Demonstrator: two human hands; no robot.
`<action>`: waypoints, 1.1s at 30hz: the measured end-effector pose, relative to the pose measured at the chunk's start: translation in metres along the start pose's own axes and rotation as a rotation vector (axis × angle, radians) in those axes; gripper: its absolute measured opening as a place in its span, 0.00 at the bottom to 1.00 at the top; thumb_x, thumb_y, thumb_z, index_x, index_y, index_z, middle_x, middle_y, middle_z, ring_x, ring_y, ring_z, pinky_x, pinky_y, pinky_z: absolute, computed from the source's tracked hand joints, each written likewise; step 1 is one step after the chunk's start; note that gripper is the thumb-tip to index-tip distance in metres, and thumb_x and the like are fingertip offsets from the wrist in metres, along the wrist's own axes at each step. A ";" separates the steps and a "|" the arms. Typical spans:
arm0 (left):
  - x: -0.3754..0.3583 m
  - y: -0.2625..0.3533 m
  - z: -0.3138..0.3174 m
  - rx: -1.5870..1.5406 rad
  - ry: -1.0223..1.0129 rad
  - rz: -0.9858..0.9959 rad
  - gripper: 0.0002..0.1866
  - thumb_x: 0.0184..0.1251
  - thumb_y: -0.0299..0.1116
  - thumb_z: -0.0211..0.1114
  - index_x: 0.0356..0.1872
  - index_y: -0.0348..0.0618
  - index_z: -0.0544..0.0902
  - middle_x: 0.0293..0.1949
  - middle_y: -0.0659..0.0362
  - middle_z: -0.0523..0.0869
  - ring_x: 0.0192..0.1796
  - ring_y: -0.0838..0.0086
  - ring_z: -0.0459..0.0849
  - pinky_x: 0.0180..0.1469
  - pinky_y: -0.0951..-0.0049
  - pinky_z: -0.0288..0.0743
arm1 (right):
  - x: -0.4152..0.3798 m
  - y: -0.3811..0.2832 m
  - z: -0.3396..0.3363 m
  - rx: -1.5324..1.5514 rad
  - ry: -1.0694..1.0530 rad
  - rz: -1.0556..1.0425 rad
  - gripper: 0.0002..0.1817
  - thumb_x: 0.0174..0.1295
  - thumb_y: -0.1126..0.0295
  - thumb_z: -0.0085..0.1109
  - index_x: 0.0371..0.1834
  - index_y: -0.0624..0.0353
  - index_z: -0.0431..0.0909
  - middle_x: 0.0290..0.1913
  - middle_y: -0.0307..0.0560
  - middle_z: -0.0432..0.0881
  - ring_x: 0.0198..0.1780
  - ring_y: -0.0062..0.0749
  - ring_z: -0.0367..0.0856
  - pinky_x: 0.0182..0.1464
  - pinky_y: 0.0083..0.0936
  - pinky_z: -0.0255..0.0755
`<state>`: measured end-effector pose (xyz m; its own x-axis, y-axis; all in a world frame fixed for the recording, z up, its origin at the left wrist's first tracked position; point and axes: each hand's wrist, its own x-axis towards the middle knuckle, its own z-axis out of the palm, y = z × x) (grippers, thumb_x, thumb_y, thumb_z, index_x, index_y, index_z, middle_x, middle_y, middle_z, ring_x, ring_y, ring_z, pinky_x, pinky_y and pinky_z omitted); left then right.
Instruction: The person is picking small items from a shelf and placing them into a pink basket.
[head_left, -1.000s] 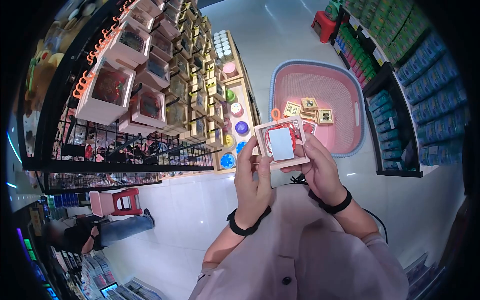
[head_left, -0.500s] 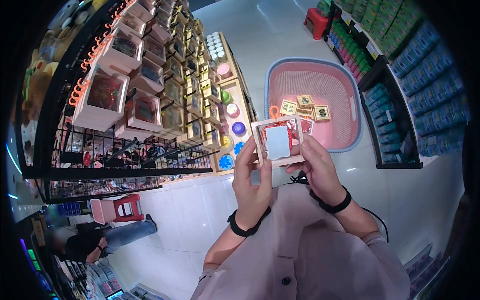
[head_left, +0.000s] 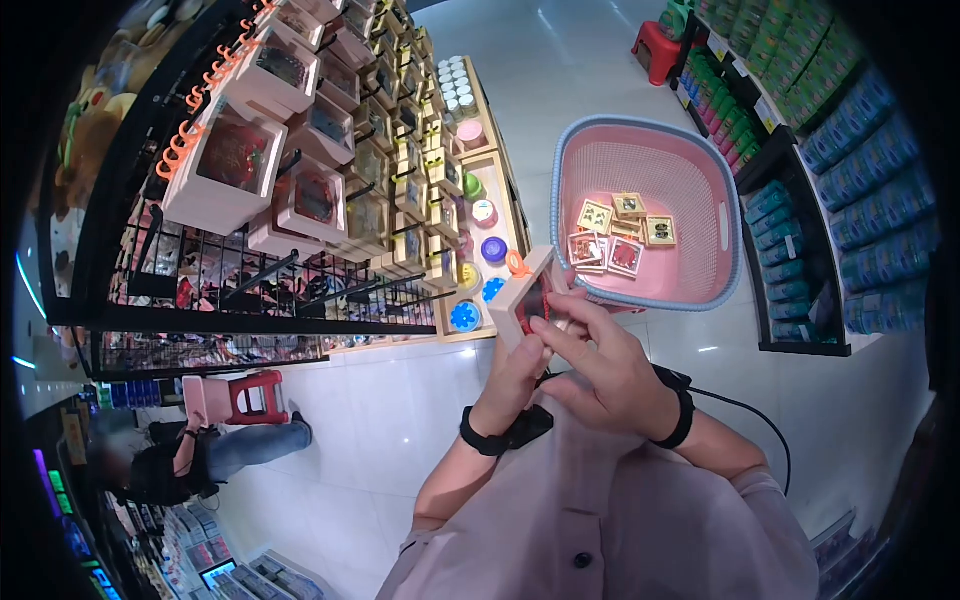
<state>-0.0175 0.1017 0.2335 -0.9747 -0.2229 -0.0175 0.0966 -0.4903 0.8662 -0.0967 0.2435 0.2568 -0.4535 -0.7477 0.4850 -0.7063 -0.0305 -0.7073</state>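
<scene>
A pale pink gift box (head_left: 512, 300) with a clear front, a red beaded bracelet inside and an orange hook (head_left: 518, 263) on top is tilted up in front of my chest. My left hand (head_left: 507, 385) grips its lower part, fingers partly hidden behind it. My right hand (head_left: 615, 375) has its bent fingertips against the box's front and right edge. Beyond my hands stands a pink basket with a blue rim (head_left: 735, 240). Several small boxes lie in it, among them a gold-coloured box (head_left: 660, 231) and a pink box with red contents (head_left: 625, 257).
At left, a black wire rack (head_left: 270, 335) bears rows of hanging gift boxes (head_left: 225, 160). Coloured-lid jars (head_left: 493, 250) stand on a wooden shelf beside it. Bottle shelves (head_left: 800, 345) line the right. A person in jeans (head_left: 255, 452) is at lower left, by a red stool (head_left: 258, 398).
The box has turned from facing me nearly flat to a steep sideways tilt. My right hand has shifted from its right side onto the front. The basket now appears farther right.
</scene>
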 end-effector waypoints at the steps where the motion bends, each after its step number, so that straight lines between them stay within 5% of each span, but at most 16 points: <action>1: 0.002 -0.001 -0.004 -0.051 0.009 -0.003 0.48 0.71 0.69 0.51 0.79 0.41 0.55 0.75 0.38 0.63 0.75 0.46 0.68 0.72 0.46 0.70 | 0.001 0.000 0.000 0.004 -0.012 -0.016 0.28 0.60 0.65 0.69 0.64 0.62 0.77 0.67 0.60 0.72 0.55 0.50 0.83 0.54 0.36 0.79; 5: 0.005 0.009 -0.018 -0.316 0.073 -0.061 0.44 0.75 0.68 0.35 0.79 0.44 0.57 0.71 0.35 0.70 0.70 0.41 0.73 0.69 0.41 0.72 | -0.004 0.003 0.003 0.113 -0.044 0.023 0.25 0.59 0.68 0.70 0.60 0.63 0.79 0.68 0.61 0.72 0.59 0.52 0.81 0.58 0.37 0.79; 9: 0.003 0.009 -0.021 -0.241 0.104 -0.019 0.40 0.79 0.64 0.32 0.79 0.45 0.57 0.72 0.35 0.69 0.71 0.40 0.73 0.70 0.42 0.71 | -0.003 0.006 0.004 0.148 -0.023 0.018 0.24 0.57 0.72 0.71 0.58 0.65 0.79 0.67 0.62 0.74 0.59 0.54 0.82 0.58 0.38 0.79; 15: -0.004 0.000 -0.034 -0.205 0.135 0.040 0.28 0.85 0.45 0.45 0.75 0.36 0.62 0.68 0.48 0.75 0.69 0.59 0.76 0.72 0.56 0.69 | -0.004 0.013 0.002 0.136 0.009 0.036 0.24 0.55 0.76 0.71 0.56 0.66 0.79 0.67 0.63 0.75 0.57 0.54 0.84 0.57 0.39 0.79; 19: -0.016 0.007 -0.036 0.201 0.110 -0.048 0.26 0.85 0.43 0.49 0.72 0.34 0.66 0.66 0.55 0.77 0.65 0.72 0.78 0.69 0.68 0.70 | -0.004 0.019 0.002 0.072 -0.010 0.019 0.24 0.53 0.77 0.71 0.55 0.66 0.79 0.66 0.64 0.76 0.56 0.55 0.84 0.57 0.39 0.79; 22: -0.028 -0.005 -0.044 0.238 0.087 -0.113 0.25 0.85 0.45 0.49 0.66 0.33 0.73 0.59 0.52 0.83 0.60 0.69 0.83 0.64 0.64 0.76 | -0.003 0.020 0.001 0.070 -0.034 0.023 0.22 0.53 0.77 0.71 0.53 0.67 0.80 0.62 0.62 0.80 0.54 0.54 0.85 0.56 0.38 0.80; 28: -0.062 -0.003 -0.056 0.370 0.266 -0.138 0.21 0.85 0.38 0.48 0.66 0.31 0.70 0.57 0.51 0.84 0.54 0.70 0.87 0.58 0.68 0.82 | -0.003 0.022 -0.004 0.082 -0.142 0.014 0.17 0.56 0.76 0.69 0.50 0.67 0.81 0.50 0.60 0.86 0.47 0.54 0.87 0.50 0.38 0.81; 33: -0.082 0.055 -0.054 0.615 0.516 0.119 0.18 0.83 0.35 0.55 0.62 0.32 0.74 0.50 0.55 0.87 0.48 0.76 0.86 0.53 0.73 0.80 | -0.001 0.021 -0.002 0.107 -0.182 0.012 0.14 0.58 0.75 0.66 0.48 0.67 0.81 0.45 0.60 0.87 0.44 0.55 0.86 0.47 0.39 0.81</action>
<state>0.0781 0.0477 0.2561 -0.7346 -0.6784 -0.0057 -0.0807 0.0791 0.9936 -0.1120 0.2452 0.2426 -0.3485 -0.8558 0.3822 -0.6355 -0.0840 -0.7675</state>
